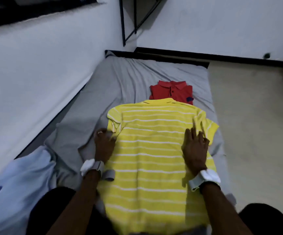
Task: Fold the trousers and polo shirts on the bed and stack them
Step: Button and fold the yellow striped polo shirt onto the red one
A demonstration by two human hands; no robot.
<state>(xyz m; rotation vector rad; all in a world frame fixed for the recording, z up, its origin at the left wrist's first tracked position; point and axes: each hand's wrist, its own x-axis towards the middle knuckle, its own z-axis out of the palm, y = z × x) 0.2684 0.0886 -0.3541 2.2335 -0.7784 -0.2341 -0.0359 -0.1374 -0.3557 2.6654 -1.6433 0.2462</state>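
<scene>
A yellow polo shirt with thin white stripes (154,150) lies spread out, back side up, along the bed. Its left sleeve is turned in over the body; its right sleeve still sticks out toward the bed's edge. My left hand (104,141) rests at the shirt's left edge just below the turned-in sleeve, fingers curled on the cloth there. My right hand (195,146) lies flat on the shirt's right side, fingers straight and spread. A folded red polo shirt (173,92) sits beyond the yellow collar, partly covered by it.
The bed has a wrinkled grey sheet (129,77) and runs along a white wall (35,73) on the left. A light blue garment (18,184) lies bunched at the near left. Bare floor (256,124) is to the right of the bed.
</scene>
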